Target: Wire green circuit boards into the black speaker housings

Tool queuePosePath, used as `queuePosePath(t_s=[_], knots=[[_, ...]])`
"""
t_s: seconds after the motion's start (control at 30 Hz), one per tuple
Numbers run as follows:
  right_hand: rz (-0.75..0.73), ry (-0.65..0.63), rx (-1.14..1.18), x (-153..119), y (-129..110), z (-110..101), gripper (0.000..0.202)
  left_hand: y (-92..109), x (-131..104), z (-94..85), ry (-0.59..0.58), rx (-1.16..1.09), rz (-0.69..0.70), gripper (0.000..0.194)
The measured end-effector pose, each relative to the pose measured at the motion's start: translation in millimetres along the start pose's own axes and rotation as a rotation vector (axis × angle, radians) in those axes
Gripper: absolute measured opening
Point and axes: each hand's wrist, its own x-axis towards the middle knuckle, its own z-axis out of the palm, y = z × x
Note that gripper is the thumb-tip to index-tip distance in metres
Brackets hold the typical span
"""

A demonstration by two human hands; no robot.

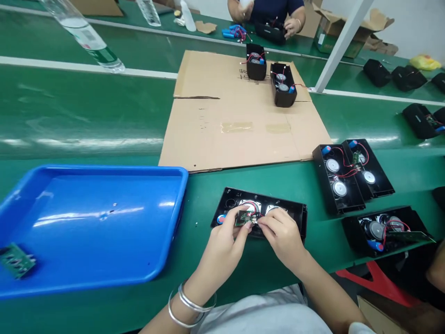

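A black speaker housing (pixel 292 214) lies on the green bench in front of me, its inside facing up with two round speakers and a blue battery (pixel 221 218) at its left end. Above it my left hand (pixel 225 236) grips a small green circuit board (pixel 246 218) between thumb and fingers. My right hand (pixel 283 232) pinches at the board's right edge, where a small white connector (pixel 255 221) shows. Red wires (pixel 253 205) run behind the board. Whether the connector sits in its socket is too small to tell.
A blue tray (pixel 104 222) at left holds a green circuit board (pixel 17 260). Beyond lies a flat cardboard sheet (pixel 239 139) with two open housings (pixel 283 86). More housings (pixel 339 178) stand at right. Across the bench a person (pixel 267 18) handles another housing. A bottle (pixel 92 39) hangs upper left.
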Motion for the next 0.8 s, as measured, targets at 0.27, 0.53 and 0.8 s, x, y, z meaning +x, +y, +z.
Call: queuePosePath(t_s=[0.27, 0.53, 0.8], knots=[[0.02, -0.012, -0.072, -5, 0, 2, 0.026, -2, 2, -0.2, -0.024, -0.017, 0.023, 0.029], [0.386, -0.111, 0.115, -3, -3, 6, 0.019, -5, -2, -4.6, -0.002, 0.278, 0.246, 0.023], [0.397, -0.188, 0.076, 1, -3, 4, 0.024, -7, -3, -2.8, -0.043, 0.248, 0.244, 0.022]])
